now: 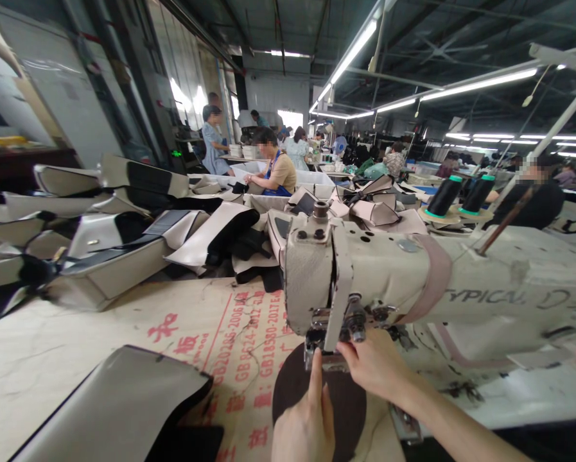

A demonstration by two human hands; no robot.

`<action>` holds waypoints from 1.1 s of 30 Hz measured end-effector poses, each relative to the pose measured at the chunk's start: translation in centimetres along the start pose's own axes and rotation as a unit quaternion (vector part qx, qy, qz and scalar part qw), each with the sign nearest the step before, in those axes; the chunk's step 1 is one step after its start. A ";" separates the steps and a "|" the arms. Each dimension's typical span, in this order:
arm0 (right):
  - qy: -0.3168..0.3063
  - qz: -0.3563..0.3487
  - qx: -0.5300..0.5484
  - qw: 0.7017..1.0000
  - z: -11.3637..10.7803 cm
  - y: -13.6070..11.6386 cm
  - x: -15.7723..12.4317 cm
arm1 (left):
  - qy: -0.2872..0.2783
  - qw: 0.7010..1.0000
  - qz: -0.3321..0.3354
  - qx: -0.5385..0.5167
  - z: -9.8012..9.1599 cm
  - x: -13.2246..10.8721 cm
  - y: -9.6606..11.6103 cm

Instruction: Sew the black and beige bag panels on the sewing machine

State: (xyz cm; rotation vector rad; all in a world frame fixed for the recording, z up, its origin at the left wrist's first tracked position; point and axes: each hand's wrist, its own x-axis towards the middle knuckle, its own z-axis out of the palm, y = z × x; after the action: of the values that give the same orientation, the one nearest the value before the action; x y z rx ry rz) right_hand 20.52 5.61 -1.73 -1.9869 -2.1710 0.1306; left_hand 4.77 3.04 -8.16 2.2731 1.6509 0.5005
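Observation:
A cream sewing machine (379, 263) stands before me, its needle end low over the table. My left hand (304, 417) comes up from below, index finger stretched out and its tip touching the needle area. From the right, my right hand (379, 369) reaches in under the machine head, thumb beside the presser foot (333, 362). Its other fingers look bent in and are partly hidden; whatever they hold is too small to make out. Beneath both hands lies a dark brown round disc (352, 407). The needle and any thread at it cannot be seen clearly.
A grey and black sewn piece (119, 391) lies at the front left of the printed plywood table (239, 321). Piled grey and black pieces (124, 263) stretch along the back. Two black thread cones (444, 196) stand behind the machine. Co-workers (275, 167) sit and stand beyond.

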 end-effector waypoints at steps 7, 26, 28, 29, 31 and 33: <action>0.000 -0.027 -0.003 1.000 -0.6 -0.1 -0.2 | -0.006 1.000 0.004 0.009 0.4 0.1 -0.5; 0.034 0.052 0.032 0.998 -0.3 0.6 -0.2 | -0.022 1.000 0.014 0.005 -0.7 0.1 -0.1; 0.032 0.037 0.040 0.998 -0.6 0.4 -0.5 | -0.019 1.000 0.013 0.004 -0.9 0.2 -0.1; 0.031 0.029 0.045 0.998 -0.6 0.2 -0.8 | -0.018 1.000 0.013 0.003 -1.0 0.3 -0.1; 0.027 0.010 0.054 0.998 -0.6 -0.2 -1.1 | -0.012 1.000 0.015 0.008 -1.0 0.4 -0.1; 0.021 -0.008 0.053 0.998 -0.5 -0.4 -1.2 | -0.008 1.000 0.021 0.019 -0.8 0.5 -0.1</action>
State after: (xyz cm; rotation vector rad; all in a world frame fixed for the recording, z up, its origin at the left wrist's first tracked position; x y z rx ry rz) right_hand 20.30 4.35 -1.29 -1.8986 -2.1074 0.1961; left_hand 4.53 3.58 -7.42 2.3383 1.6207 0.4625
